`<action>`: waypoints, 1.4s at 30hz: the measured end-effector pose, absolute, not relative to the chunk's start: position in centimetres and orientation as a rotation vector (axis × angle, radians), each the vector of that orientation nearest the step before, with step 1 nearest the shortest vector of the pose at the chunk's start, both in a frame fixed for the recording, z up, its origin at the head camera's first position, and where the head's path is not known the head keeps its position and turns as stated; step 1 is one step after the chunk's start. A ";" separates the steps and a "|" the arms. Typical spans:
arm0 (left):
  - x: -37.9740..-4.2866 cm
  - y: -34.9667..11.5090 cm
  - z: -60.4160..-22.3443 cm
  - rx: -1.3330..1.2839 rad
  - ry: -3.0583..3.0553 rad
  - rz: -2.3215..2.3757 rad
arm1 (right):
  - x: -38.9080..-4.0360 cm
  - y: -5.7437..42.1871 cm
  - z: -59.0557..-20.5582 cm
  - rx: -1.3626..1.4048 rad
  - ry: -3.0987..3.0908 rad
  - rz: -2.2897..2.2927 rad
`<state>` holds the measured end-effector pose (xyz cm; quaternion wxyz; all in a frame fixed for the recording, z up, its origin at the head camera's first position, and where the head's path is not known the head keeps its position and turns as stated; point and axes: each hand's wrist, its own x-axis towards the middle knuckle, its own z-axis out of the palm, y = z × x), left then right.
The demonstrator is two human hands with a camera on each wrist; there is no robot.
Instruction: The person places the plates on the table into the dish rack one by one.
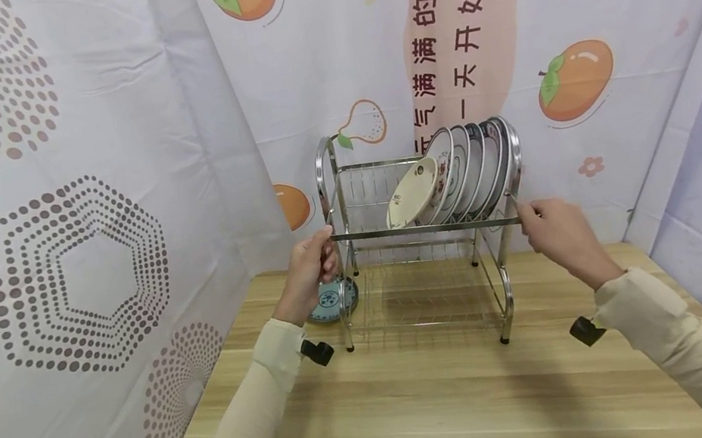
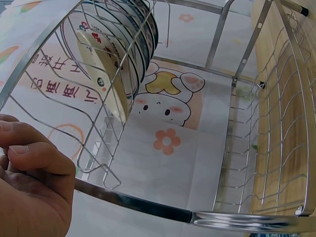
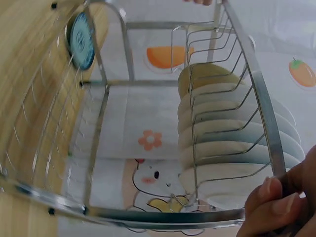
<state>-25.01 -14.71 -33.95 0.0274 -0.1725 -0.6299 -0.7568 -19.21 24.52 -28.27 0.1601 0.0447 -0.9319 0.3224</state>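
Note:
A two-tier metal dish rack (image 1: 424, 228) is held between both hands at the front of its upper tier. My left hand (image 1: 310, 267) grips the front left corner, its curled fingers (image 2: 42, 157) showing in the left wrist view. At the front right corner, my right hand (image 1: 560, 235) has its fingers (image 3: 270, 200) curled round the bar. Several plates (image 1: 489, 174) stand on edge in the upper tier's right half. Leftmost among them leans a cream oval dish (image 1: 412, 194). Whether the rack's feet all touch the table cannot be told.
Behind the rack's left legs, a blue patterned plate (image 1: 329, 300) lies on the wooden table (image 1: 382, 413). Printed curtains (image 1: 324, 47) hang close behind the rack and along both sides. The rack's lower tier (image 1: 419, 300) holds no dishes.

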 end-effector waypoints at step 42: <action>-31.0 -24.7 -46.7 0.132 -2.752 -1.740 | -18.8 24.0 -29.5 0.059 -2.406 1.811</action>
